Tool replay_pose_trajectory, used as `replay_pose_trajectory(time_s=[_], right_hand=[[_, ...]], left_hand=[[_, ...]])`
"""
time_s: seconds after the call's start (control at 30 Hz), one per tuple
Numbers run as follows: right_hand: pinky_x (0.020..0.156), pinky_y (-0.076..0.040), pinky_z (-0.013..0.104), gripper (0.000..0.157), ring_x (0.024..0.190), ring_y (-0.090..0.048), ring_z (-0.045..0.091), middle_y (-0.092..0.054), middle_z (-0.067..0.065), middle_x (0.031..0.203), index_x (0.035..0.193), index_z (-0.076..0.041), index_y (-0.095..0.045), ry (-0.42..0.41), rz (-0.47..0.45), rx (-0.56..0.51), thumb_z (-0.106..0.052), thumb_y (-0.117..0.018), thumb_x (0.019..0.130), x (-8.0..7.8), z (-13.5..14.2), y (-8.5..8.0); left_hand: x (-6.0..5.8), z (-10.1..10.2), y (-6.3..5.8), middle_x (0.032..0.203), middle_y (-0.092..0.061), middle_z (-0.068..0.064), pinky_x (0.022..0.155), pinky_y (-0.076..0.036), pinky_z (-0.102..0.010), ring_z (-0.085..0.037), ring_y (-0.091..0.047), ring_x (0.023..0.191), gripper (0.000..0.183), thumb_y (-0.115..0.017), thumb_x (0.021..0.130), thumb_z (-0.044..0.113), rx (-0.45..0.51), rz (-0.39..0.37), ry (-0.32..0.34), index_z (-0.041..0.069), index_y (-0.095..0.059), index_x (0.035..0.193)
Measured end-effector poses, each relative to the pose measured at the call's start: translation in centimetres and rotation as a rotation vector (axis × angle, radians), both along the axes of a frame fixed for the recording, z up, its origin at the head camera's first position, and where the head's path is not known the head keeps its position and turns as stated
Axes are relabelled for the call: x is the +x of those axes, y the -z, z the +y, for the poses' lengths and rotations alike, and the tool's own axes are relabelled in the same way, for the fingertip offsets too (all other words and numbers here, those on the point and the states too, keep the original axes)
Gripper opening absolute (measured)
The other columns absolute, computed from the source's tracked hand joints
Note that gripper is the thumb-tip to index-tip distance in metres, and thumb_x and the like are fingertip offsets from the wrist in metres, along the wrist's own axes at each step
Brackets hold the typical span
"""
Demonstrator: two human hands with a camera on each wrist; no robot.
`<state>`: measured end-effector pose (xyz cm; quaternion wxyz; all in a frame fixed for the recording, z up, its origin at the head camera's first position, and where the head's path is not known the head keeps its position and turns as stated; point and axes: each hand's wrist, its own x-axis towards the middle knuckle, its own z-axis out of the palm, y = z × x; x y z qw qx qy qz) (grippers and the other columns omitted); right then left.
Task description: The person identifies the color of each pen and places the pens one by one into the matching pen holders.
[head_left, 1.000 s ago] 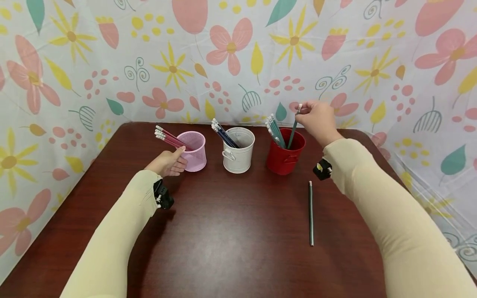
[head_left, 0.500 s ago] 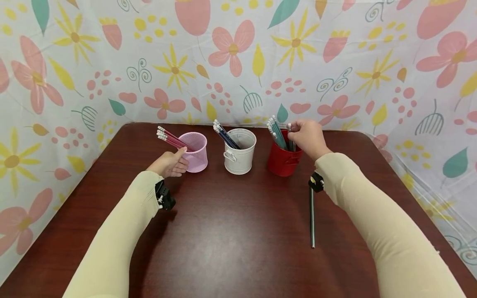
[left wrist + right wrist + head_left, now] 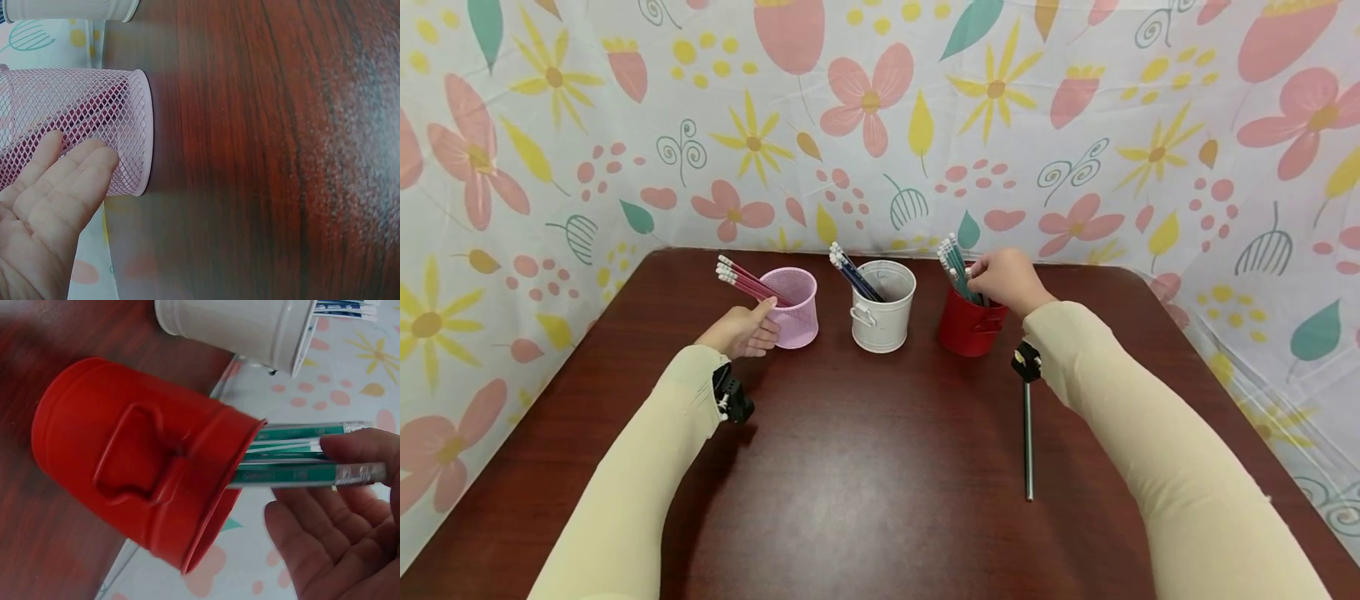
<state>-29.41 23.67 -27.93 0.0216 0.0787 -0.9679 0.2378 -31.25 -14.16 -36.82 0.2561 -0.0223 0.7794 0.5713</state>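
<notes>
My left hand (image 3: 741, 329) rests against a pink mesh pencil cup (image 3: 797, 325), thumb near the rim and fingers extended along the mesh wall (image 3: 140, 125). Several dark pink pencils (image 3: 747, 281) lean left inside the cup. At the red metal bucket (image 3: 967, 329), my right hand (image 3: 1011, 279) is at the mouth. Its thumb touches the eraser ends of the green pencils (image 3: 300, 475) standing there, while the other fingers lie loosely bent below, apart from the thumb. One more dark green pencil (image 3: 1028, 442) lies on the table, its top end hidden behind the right wrist camera.
Between the two containers stands a white metal bucket (image 3: 882, 323) with several dark blue pencils (image 3: 855, 273) leaning left. The brown wooden table (image 3: 850, 467) ends at the back against a flowered curtain (image 3: 868, 183). Black cameras (image 3: 733, 400) sit on both wrists.
My right hand has lowered a green pencil into the red bucket, then moved left to the other green pencils, its grip loosened. The left hand stays at the pink cup.
</notes>
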Motion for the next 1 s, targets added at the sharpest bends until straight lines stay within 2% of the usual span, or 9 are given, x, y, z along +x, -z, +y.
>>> replay_pose_trajectory(time_s=[0.1,0.2,0.33,0.47,0.6,0.77,0.83,1.0], right_hand=[[0.053,-0.042,0.026,0.018,0.056,-0.051,0.015,-0.068,0.012,0.070,0.088,0.006,-0.073,-0.003,-0.030,0.001,-0.005,-0.059,0.084,-0.1,-0.4,0.1],[0.055,-0.043,0.027,0.018,0.060,-0.052,0.016,-0.068,0.012,0.072,0.090,0.006,-0.073,0.009,-0.061,-0.006,-0.005,-0.060,0.084,0.0,-0.8,0.2],[0.058,-0.044,0.028,0.020,0.067,-0.053,0.019,-0.069,0.013,0.080,0.096,0.006,-0.072,0.010,-0.076,0.001,-0.006,-0.061,0.085,0.1,-0.9,0.2],[0.058,-0.043,0.028,0.022,0.064,-0.053,0.018,-0.070,0.013,0.081,0.100,0.005,-0.071,-0.014,-0.083,-0.016,-0.007,-0.061,0.085,0.4,-0.5,-0.1],[0.060,-0.046,0.030,0.025,0.068,-0.056,0.021,-0.070,0.013,0.084,0.102,0.004,-0.071,-0.033,-0.080,-0.027,-0.011,-0.061,0.085,1.1,0.4,-0.4],[0.076,-0.050,0.042,0.034,0.091,-0.060,0.031,-0.070,0.019,0.098,0.110,0.005,-0.068,-0.028,-0.057,-0.017,-0.021,-0.065,0.088,2.1,2.0,-1.0],[0.078,-0.049,0.044,0.039,0.097,-0.058,0.034,-0.069,0.020,0.101,0.113,0.005,-0.066,-0.019,-0.041,-0.012,-0.026,-0.067,0.088,2.4,2.7,-1.2],[0.075,-0.049,0.044,0.047,0.096,-0.058,0.033,-0.070,0.018,0.098,0.113,0.005,-0.067,-0.020,-0.064,0.014,-0.033,-0.071,0.086,3.4,4.6,-1.3]], left_hand=[[0.0,0.1,0.1,0.137,-0.038,-0.038,0.105,-0.037,-0.047,-0.045,-0.041,0.128,0.074,-0.022,0.103,0.045,-0.001,-0.007,-0.007,-0.022,-0.034,0.134],[0.0,0.2,0.2,0.137,-0.038,-0.038,0.105,-0.037,-0.047,-0.045,-0.041,0.127,0.074,-0.021,0.103,0.045,-0.003,-0.013,-0.010,-0.022,-0.034,0.134],[0.0,0.1,0.2,0.137,-0.038,-0.038,0.105,-0.037,-0.047,-0.045,-0.041,0.128,0.074,-0.021,0.103,0.045,-0.002,-0.011,-0.004,-0.022,-0.035,0.133],[-0.1,0.0,0.1,0.137,-0.039,-0.038,0.105,-0.036,-0.047,-0.045,-0.041,0.128,0.073,-0.022,0.104,0.044,-0.001,0.004,0.010,-0.022,-0.035,0.133],[-0.1,0.0,0.0,0.137,-0.039,-0.038,0.105,-0.036,-0.047,-0.044,-0.041,0.128,0.073,-0.022,0.103,0.044,-0.003,0.009,0.020,-0.021,-0.035,0.134],[0.0,-0.1,-0.1,0.137,-0.038,-0.038,0.105,-0.036,-0.047,-0.044,-0.040,0.129,0.074,-0.021,0.103,0.045,-0.007,0.010,0.029,-0.021,-0.034,0.134],[0.0,-0.2,-0.1,0.137,-0.038,-0.038,0.106,-0.036,-0.047,-0.045,-0.040,0.129,0.075,-0.021,0.103,0.045,-0.009,0.010,0.026,-0.021,-0.033,0.134],[0.0,-0.2,-0.1,0.138,-0.037,-0.038,0.106,-0.036,-0.046,-0.044,-0.039,0.129,0.075,-0.021,0.103,0.046,-0.004,0.000,0.024,-0.021,-0.033,0.135]])
